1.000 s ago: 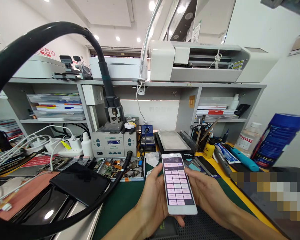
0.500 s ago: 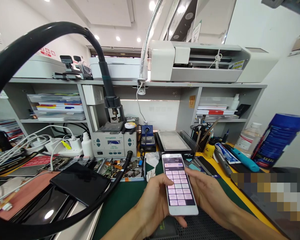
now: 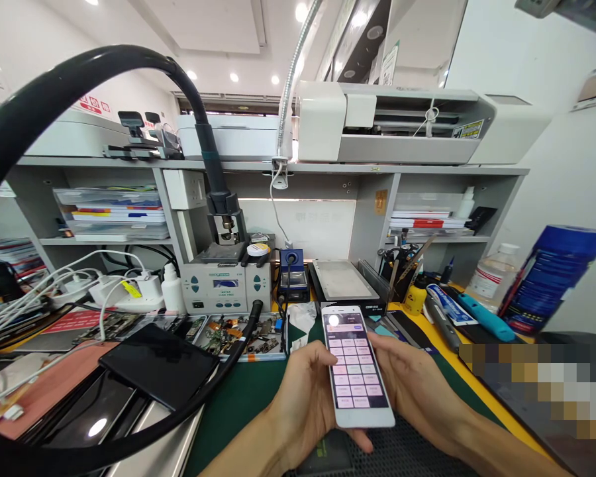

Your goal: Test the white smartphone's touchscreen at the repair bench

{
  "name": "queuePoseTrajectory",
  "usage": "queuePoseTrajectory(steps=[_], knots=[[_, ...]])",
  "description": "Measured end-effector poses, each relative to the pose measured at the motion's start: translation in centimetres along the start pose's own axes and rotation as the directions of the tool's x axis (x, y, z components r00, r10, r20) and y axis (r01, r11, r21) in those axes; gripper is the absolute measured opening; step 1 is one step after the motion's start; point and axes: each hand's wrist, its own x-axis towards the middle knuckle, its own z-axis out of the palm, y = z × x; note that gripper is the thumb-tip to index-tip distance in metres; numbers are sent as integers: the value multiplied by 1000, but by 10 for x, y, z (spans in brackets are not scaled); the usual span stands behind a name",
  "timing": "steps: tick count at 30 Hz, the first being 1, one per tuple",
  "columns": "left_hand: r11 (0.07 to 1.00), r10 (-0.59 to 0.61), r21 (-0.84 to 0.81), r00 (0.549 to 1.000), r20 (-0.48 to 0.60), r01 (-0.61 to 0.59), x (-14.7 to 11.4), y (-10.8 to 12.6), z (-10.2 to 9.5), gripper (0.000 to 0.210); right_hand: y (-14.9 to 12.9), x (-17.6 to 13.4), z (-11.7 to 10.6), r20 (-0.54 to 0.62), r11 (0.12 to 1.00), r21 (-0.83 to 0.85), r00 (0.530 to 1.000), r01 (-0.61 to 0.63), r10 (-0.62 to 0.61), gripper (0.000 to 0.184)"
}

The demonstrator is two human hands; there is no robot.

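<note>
A white smartphone (image 3: 358, 368) is held upright and slightly tilted over the mat, its lit screen showing a grid of pale pink buttons. My left hand (image 3: 310, 391) grips the phone's left side, with the thumb at the screen's left edge and a fingertip showing below the bottom edge. Against the phone's right side, my right hand (image 3: 414, 381) is curled, its fingers mostly hidden behind the phone. Below the phone lies a dark flat piece (image 3: 328, 457) on the work surface, partly covered by my left hand.
A grey rework station (image 3: 226, 288) stands behind a tray of small circuit parts (image 3: 248, 354). A thick black hose (image 3: 189, 414) loops across the left side, over several phones and a black panel (image 3: 159, 364). Tools, a yellow bottle (image 3: 416, 298) and a blue cylinder (image 3: 556, 278) stand at the right.
My left thumb has shifted slightly left, from over the screen to its edge. A white round spot now shows near the top of the screen. The phone stays in place.
</note>
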Motion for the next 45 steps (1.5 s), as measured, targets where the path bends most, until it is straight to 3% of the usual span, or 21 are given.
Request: queuePoseTrajectory(steps=[6,18,32,37,41,45], knots=[[1000,0,10,999,36,-1,2,1,-3,63,-2,0,3,68,999,53,998,1,-5,39],[990,-18,141,999,45,11,1,7,7,76,-10,0,5,222,994,103,975,-35,12,50],[1000,-1,-11,999,44,2,2,5,1,60,-7,0,2,152,992,123,988,10,-28,43],[1000,-2,-14,997,82,3,7,2,-5,57,-2,1,2,199,993,121,979,19,-43,45],[999,-33,43,994,101,28,9,3,-4,65,0,2,2,269,994,107,962,26,-54,48],[997,-49,67,999,17,47,8,7,-1,83,-2,4,1,320,991,132,946,0,-42,48]])
